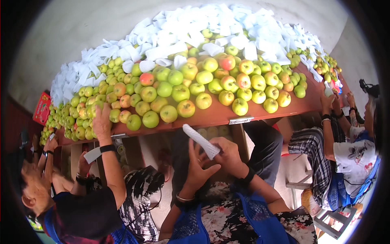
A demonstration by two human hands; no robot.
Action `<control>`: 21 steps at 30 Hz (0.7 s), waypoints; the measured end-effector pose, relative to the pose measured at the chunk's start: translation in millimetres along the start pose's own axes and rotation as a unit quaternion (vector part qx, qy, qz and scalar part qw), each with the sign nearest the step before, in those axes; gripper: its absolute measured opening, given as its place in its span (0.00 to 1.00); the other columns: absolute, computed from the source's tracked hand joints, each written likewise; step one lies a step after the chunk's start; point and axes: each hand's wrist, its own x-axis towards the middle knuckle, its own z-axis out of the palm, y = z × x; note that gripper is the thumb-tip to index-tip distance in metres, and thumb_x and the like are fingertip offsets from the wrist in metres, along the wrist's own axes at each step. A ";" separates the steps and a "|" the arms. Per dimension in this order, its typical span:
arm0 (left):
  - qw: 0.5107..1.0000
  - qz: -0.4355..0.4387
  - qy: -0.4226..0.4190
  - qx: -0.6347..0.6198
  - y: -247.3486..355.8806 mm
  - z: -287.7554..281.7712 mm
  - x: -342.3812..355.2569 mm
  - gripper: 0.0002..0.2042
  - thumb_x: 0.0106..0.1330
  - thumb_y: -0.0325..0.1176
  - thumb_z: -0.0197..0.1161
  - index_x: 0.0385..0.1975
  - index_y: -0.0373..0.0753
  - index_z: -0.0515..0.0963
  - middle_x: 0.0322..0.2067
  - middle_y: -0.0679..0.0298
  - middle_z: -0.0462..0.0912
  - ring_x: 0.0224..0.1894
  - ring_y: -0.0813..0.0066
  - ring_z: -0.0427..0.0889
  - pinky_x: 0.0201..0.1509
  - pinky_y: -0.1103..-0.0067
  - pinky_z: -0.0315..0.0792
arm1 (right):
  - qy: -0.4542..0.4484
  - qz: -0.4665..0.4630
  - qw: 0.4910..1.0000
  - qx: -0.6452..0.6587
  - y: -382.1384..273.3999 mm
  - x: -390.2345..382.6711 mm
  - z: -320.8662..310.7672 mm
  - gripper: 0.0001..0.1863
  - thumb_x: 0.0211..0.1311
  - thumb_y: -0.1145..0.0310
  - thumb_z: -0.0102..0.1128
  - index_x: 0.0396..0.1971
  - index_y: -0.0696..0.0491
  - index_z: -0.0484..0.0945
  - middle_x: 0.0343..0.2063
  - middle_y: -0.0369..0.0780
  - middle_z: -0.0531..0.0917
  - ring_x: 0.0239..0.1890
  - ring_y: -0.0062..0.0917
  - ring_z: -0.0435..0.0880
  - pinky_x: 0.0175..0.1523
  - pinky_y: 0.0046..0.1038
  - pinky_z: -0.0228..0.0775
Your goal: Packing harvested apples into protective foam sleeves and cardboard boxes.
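Observation:
A white foam net sleeve, flat and empty-looking, slants between my hands in front of the table edge. Its lower right end is pinched in the fingers of my right hand. My left hand is open beside it, thumb and fingers spread, with the fingertips partly behind the sleeve. Beyond my hands, green and reddish apples lie heaped along the reddish-brown table. Farther back is a large pile of white foam sleeves.
To my left, a co-worker's hand reaches to the apples, the other holding a white sleeve. Another person sits at the right by a stool. Several apples sit in a container under the table edge. A red box stands far left.

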 end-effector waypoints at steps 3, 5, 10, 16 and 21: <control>0.935 0.099 0.009 0.341 -5.0 -6.9 -3.5 0.50 0.47 0.25 0.69 0.66 0.34 0.39 0.60 0.52 0.58 0.58 0.62 0.68 0.57 0.69 0.65 | 0.017 0.034 0.999 0.020 2.0 -2.2 -1.6 0.17 0.38 0.80 0.63 0.34 0.53 0.74 0.31 0.42 0.79 0.30 0.36 0.80 0.35 0.29 0.73; 0.927 0.111 0.016 0.358 -4.8 -3.8 -4.8 0.46 0.49 0.25 0.67 0.65 0.32 0.42 0.61 0.51 0.58 0.57 0.60 0.68 0.58 0.69 0.64 | 0.017 0.029 0.999 0.026 -2.6 -1.0 -2.9 0.17 0.39 0.80 0.63 0.34 0.53 0.74 0.29 0.41 0.79 0.30 0.36 0.81 0.35 0.29 0.73; 0.893 0.157 0.004 0.422 -1.4 -10.3 -3.0 0.29 0.56 0.24 0.56 0.60 0.27 0.57 0.56 0.46 0.66 0.57 0.61 0.70 0.59 0.72 0.62 | -0.018 -0.013 1.000 0.004 -1.7 -4.4 -1.8 0.14 0.39 0.79 0.62 0.30 0.53 0.73 0.25 0.41 0.78 0.29 0.37 0.80 0.33 0.31 0.72; 0.949 0.043 0.002 0.313 -11.5 -25.6 -2.9 0.27 0.56 0.27 0.58 0.57 0.30 0.61 0.56 0.43 0.65 0.59 0.49 0.66 0.62 0.69 0.59 | -0.040 0.003 0.999 -0.031 -2.6 -5.9 -9.5 0.14 0.36 0.75 0.64 0.27 0.53 0.71 0.22 0.41 0.76 0.27 0.38 0.78 0.30 0.33 0.70; 0.865 0.228 0.082 0.438 10.5 0.4 -3.7 0.26 0.49 0.27 0.64 0.51 0.34 0.68 0.49 0.51 0.73 0.56 0.53 0.69 0.62 0.65 0.59 | -0.063 0.060 0.989 -0.117 -2.2 -5.3 -11.8 0.12 0.39 0.68 0.64 0.24 0.53 0.71 0.22 0.43 0.76 0.25 0.39 0.77 0.28 0.36 0.68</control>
